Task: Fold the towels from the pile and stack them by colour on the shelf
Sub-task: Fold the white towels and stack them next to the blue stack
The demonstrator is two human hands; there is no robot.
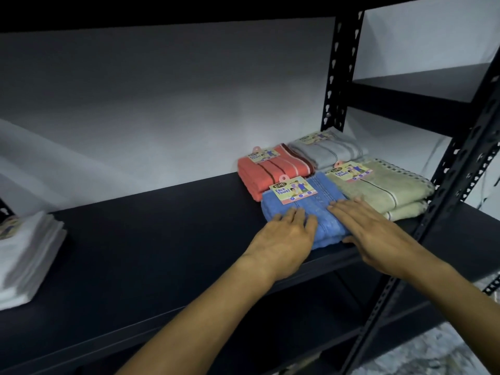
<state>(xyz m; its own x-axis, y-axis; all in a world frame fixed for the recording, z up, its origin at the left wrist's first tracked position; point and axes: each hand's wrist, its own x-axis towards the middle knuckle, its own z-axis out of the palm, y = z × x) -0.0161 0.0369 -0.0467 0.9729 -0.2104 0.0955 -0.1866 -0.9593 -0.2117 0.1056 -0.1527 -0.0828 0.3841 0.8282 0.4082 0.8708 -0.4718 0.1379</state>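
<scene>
Both hands lie flat on the folded blue towel [305, 212], fingers straight and released, gripping nothing: the left hand [286, 236] presses its near left part, the right hand [378, 234] its near right edge, with the right thumb tucked down at the towel's front edge by the shelf [162, 247]. Just beyond the left fingers [296, 213], a card tag [293, 191] on the blue towel reads "ENE" in an oval and "Face Towel" below it, with a small pink hanger tab on top; the smaller print is too fine to read. Past that tag, touching the blue towel's far left side, is a folded orange towel [273, 171] with dark and pale stripes and the same tag. To the right of the right fingers [343, 208], touching the blue towel, sit two stacked beige towels [387, 190], the top one carrying another "ENE Face Towel" tag. Behind the beige ones, against the black upright post [338, 85], lies a grey towel [330, 151] with a tag whose writing cannot be made out. Well to the left of the hands, at the shelf's far end, stands a blurred stack of white towels [27, 255].
</scene>
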